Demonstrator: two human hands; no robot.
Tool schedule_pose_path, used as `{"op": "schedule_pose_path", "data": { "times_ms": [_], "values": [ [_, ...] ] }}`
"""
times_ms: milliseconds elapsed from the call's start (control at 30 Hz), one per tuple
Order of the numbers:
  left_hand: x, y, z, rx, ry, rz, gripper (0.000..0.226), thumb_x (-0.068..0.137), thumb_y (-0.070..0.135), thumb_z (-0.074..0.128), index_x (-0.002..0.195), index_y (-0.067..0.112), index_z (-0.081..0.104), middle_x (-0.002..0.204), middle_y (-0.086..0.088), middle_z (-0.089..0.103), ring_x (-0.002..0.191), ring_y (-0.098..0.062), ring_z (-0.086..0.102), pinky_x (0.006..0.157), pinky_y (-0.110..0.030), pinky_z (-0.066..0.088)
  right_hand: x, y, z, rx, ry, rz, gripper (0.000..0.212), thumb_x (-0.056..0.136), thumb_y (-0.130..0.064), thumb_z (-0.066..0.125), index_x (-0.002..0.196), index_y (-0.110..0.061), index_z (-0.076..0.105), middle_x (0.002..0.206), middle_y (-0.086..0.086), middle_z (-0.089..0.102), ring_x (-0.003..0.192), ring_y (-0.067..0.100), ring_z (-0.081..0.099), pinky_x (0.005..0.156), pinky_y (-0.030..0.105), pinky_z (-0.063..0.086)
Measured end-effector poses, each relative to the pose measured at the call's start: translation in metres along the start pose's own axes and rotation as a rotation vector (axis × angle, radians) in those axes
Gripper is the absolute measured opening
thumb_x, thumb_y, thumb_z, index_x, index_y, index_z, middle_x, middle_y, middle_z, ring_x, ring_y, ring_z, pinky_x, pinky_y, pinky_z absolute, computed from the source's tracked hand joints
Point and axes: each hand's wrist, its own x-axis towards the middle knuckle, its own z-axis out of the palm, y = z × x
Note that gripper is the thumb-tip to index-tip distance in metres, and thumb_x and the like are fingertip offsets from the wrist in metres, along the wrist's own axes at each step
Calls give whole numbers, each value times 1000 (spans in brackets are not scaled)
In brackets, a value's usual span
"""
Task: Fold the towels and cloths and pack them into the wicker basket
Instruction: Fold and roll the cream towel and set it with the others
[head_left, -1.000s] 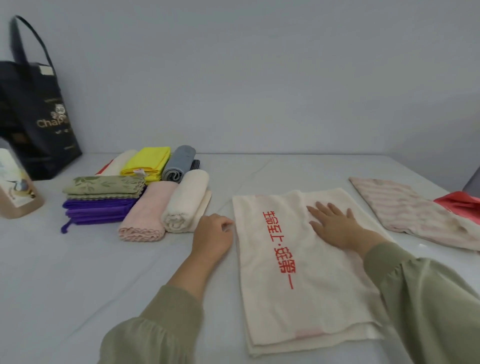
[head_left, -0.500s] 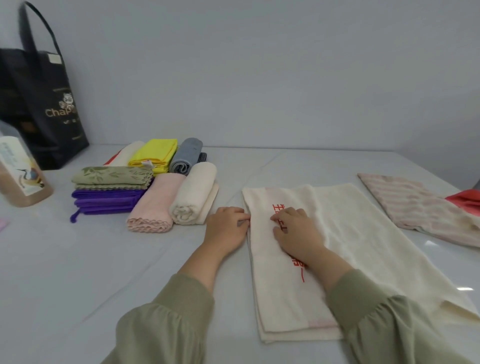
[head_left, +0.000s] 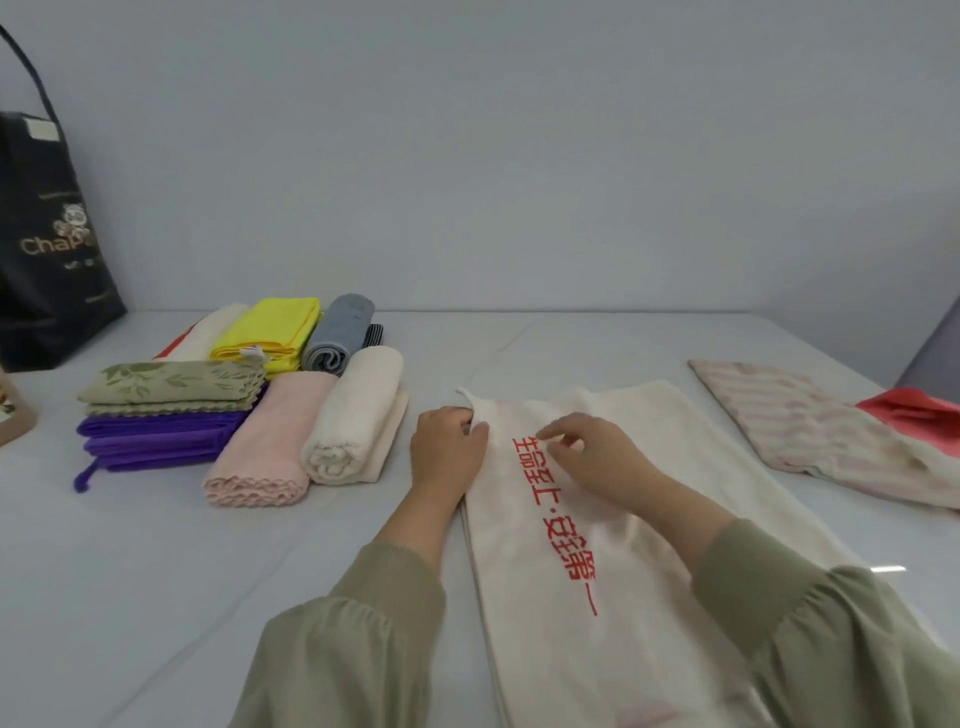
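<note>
Pinching by left hand (head_left: 447, 453) a raised corner of the cream terry towel (head_left: 675, 434) with red characters. Curling right hand (head_left: 597, 462) above it; cannot tell any grip.

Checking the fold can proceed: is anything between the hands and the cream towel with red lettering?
Nothing visible. The left hand pinches the cream towel at its far-left edge; the right hand is over it by the lettering, grip unclear. The rolled towels lie apart, leftward.
</note>
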Motion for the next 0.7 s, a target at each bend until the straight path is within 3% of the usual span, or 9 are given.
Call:
{"op": "schedule_pose_path", "data": {
  "times_ms": [100,233,400,533,700],
  "values": [
    [-1,0,2,-35,-58,6,20,86,14,51,67,10,57,61,0,51,65,-22,45,54,-29,30,25,35,-19,-189,233,196,31,95,-14,45,123,-13,59,127,7,54,118,25,47,98,31,37],
    [-2,0,1,-64,-49,-1,28,91,14,48,63,16,47,59,5,48,58,-14,43,51,-27,28,43,83,-42,-375,251,492,35,95,-15,42,129,-8,48,130,15,44,122,33,41,97,38,37],
    [0,2,2,-64,30,-14,40,97,23,45,59,14,36,57,0,43,56,-14,39,50,-28,27,50,103,-51,-446,209,470,28,94,-18,43,117,-5,52,121,19,51,113,36,49,90,37,42],
    [0,4,2,-64,45,-27,42,97,21,44,58,14,33,55,0,39,53,-13,35,49,-27,24,57,101,-61,-479,205,552,29,97,-14,40,121,-4,55,126,16,55,116,34,53,83,40,42],
    [-1,4,1,-92,32,-59,42,95,18,45,57,14,28,52,1,31,51,-14,29,49,-28,21,65,102,-66,-474,184,591,27,93,-3,42,116,1,57,125,20,57,116,36,53,89,43,44]
  ]
}}
